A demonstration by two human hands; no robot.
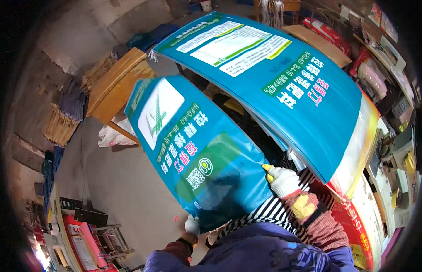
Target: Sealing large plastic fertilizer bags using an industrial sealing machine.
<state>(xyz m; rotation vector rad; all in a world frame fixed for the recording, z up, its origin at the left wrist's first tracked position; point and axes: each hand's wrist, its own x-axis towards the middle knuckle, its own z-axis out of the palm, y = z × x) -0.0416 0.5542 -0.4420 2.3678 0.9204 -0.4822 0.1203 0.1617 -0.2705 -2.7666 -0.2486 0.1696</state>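
A teal fertilizer bag (pixel 238 174) with a green band and a white panel hangs slantwise in front of me, its far end up by a wooden table. My left hand (pixel 192 224), in a white glove, grips the bag's near left corner; the bag hides part of its fingers. At the near right corner my right hand (pixel 283 180), in a white glove with yellow fingertips, pinches the edge between thumb and fingers. Just to the right lies a stack of flat teal bags (pixel 306 122), printed side up, apart from my right hand.
Under the teal stack are red and white sacks (pixel 351 226). A wooden table (pixel 116 86) stands at the far left, with a white plastic bag (pixel 116 134) below it. Bundled sacks (pixel 63 122) lie along the left. Machine parts (pixel 403 158) stand at the right.
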